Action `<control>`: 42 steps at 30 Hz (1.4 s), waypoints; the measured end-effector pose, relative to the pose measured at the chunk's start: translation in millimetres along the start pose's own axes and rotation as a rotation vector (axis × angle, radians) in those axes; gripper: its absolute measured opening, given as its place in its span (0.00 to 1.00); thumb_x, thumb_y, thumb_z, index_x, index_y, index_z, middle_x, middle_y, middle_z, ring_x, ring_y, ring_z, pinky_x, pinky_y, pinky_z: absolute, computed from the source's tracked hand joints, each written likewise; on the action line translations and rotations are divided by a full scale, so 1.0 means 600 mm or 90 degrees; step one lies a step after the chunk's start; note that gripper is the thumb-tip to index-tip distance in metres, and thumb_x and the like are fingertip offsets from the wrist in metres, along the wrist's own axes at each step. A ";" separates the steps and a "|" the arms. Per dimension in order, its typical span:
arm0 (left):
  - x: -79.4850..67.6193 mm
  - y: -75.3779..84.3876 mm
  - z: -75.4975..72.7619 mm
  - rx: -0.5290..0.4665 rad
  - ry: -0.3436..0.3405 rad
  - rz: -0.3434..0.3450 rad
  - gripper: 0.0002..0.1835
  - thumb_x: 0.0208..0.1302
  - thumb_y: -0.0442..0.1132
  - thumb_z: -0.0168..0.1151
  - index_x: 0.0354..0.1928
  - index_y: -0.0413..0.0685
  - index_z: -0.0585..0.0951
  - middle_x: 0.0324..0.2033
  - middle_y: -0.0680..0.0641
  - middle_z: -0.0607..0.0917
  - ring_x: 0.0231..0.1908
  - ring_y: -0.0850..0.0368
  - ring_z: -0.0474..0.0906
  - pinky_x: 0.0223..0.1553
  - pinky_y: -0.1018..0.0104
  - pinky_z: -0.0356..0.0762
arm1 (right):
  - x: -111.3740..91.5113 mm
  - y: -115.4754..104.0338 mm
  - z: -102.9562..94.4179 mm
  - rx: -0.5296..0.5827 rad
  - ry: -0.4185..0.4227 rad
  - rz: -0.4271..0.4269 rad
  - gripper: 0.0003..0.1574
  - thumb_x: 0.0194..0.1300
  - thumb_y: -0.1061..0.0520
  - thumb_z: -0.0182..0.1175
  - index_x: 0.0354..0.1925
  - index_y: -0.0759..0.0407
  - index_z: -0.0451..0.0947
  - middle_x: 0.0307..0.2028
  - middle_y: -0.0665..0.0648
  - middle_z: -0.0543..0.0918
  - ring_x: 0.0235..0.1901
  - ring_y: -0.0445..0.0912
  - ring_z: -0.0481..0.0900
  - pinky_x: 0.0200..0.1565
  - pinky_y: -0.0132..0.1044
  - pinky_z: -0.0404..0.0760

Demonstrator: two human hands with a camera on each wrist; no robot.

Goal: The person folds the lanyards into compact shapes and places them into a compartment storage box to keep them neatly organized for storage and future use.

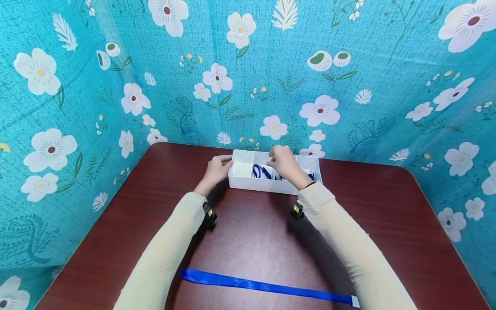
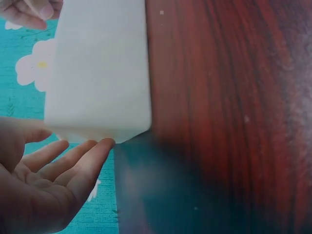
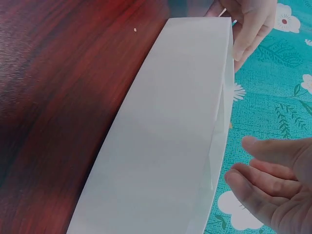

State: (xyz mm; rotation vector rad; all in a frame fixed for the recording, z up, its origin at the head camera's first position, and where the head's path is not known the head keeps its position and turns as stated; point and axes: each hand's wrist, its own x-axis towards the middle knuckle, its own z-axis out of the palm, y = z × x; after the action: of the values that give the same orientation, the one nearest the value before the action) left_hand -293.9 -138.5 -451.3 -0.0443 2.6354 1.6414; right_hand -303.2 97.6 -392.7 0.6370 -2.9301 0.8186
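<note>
A long white divided box [image 1: 253,184] stands toward the back of the table. Fingertips of my left hand [image 1: 216,169] touch its left end; in the left wrist view the fingers of that hand [image 2: 58,183] are extended against the end wall [image 2: 97,132]. Over the middle of the box is my right hand [image 1: 284,162]. Its fingers [image 3: 263,180] are loosely bent with nothing seen between them in the right wrist view. Dark blue strap-like items [image 1: 265,172] with white parts lie in the compartments, partly hidden by the right hand and forearm.
A flat blue strap [image 1: 248,283] with a white end piece [image 1: 354,301] lies across the near part of the dark red wooden table [image 1: 248,241]. Floral teal cloth [image 1: 248,86] hangs behind the table and along both sides.
</note>
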 end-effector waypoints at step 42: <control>-0.167 0.072 -0.107 0.075 -0.318 0.150 0.16 0.67 0.38 0.66 0.52 0.36 0.79 0.41 0.45 0.84 0.42 0.52 0.80 0.45 0.63 0.78 | -0.229 -0.002 -0.092 0.196 -0.125 -0.103 0.09 0.64 0.57 0.69 0.41 0.61 0.84 0.33 0.47 0.86 0.33 0.41 0.83 0.37 0.36 0.82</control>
State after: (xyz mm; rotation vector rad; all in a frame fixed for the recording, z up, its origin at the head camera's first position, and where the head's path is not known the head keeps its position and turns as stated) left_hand -196.4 -176.5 -379.7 0.6167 2.3999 1.3199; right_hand -181.0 176.2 -363.8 1.0143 -2.8897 1.2664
